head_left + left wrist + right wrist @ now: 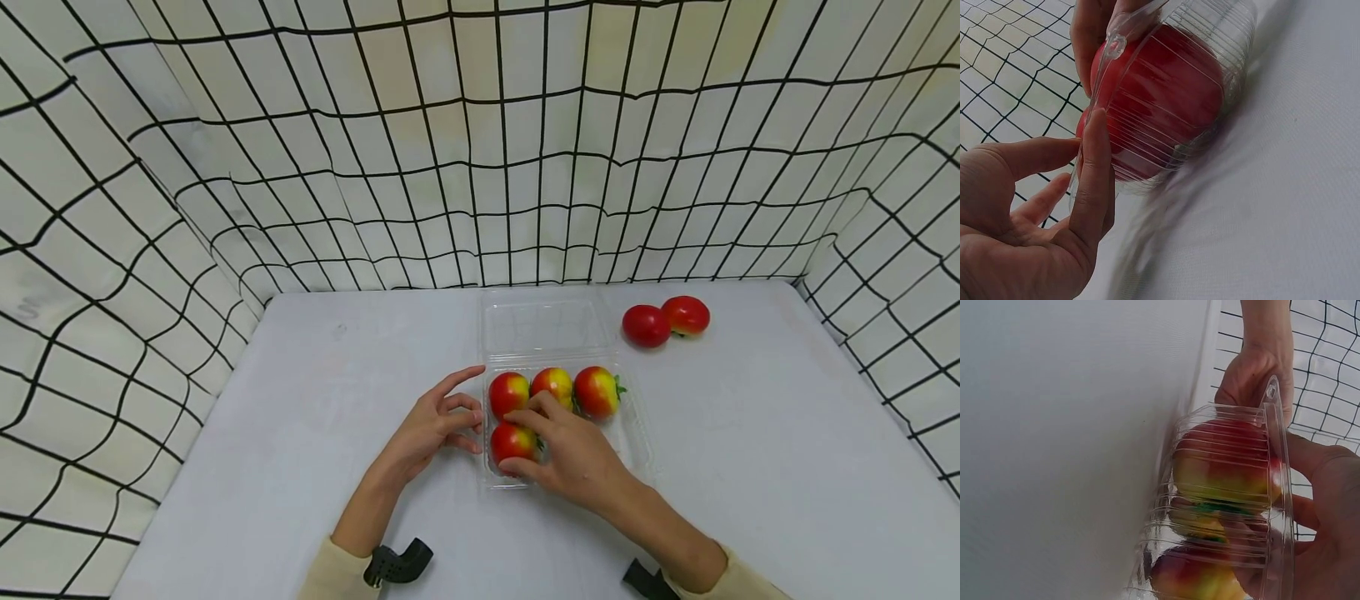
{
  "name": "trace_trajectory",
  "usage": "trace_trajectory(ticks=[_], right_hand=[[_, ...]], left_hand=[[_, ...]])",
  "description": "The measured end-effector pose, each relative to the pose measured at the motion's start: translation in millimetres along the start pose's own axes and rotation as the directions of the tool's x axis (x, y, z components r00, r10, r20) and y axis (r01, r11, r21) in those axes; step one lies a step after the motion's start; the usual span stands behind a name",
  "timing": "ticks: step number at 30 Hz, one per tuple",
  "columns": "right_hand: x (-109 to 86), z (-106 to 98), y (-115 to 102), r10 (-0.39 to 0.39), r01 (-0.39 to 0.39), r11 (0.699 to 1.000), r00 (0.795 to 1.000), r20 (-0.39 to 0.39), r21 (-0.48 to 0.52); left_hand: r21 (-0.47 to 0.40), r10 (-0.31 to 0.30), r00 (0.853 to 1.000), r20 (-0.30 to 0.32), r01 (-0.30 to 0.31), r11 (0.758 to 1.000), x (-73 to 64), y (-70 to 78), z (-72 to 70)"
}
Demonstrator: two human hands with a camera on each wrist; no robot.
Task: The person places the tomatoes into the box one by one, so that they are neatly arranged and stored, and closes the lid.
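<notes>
A clear plastic clamshell box (636, 421) lies on the table with its lid (547, 325) folded back. Along its back row sit three red-and-yellow tomatoes, at left (509, 395), middle (552, 386) and right (598, 392). In the front left corner is another tomato (512, 443), gripped between the thumb and fingers of my right hand (581, 454). My left hand (423, 425) is at the box's left side; in the left wrist view its thumb and a finger pinch the rim (1076, 178). The right hand's palm side is partly hidden from above.
Two redder tomatoes, one left (646, 326) and one right (686, 316), lie together on the white table (757, 400) behind the box to the right. Black netting (525, 167) over pale walls encloses the table's back and sides.
</notes>
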State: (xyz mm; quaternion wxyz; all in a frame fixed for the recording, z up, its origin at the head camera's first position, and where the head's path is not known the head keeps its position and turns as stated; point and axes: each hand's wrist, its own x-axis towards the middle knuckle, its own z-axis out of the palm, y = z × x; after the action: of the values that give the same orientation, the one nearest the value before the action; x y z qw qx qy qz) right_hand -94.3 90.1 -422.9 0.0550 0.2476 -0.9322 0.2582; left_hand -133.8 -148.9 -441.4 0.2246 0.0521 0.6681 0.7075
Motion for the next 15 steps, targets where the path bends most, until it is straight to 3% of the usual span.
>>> trace_trajectory(ticks=[11, 15], right_hand=[[-0.2, -2.2, 1.2, -0.009, 0.009, 1.0, 1.0, -0.025, -0.002], [-0.9, -6.9, 6.0, -0.032, 0.035, 0.999, 0.998, -0.061, 0.038]], left_hand=[[0.003, 0.001, 1.0, 0.003, -0.001, 1.0, -0.3, -0.9, -0.3], [0.004, 0.001, 1.0, 0.001, -0.001, 1.0, 0.3, -1.3, -0.5]])
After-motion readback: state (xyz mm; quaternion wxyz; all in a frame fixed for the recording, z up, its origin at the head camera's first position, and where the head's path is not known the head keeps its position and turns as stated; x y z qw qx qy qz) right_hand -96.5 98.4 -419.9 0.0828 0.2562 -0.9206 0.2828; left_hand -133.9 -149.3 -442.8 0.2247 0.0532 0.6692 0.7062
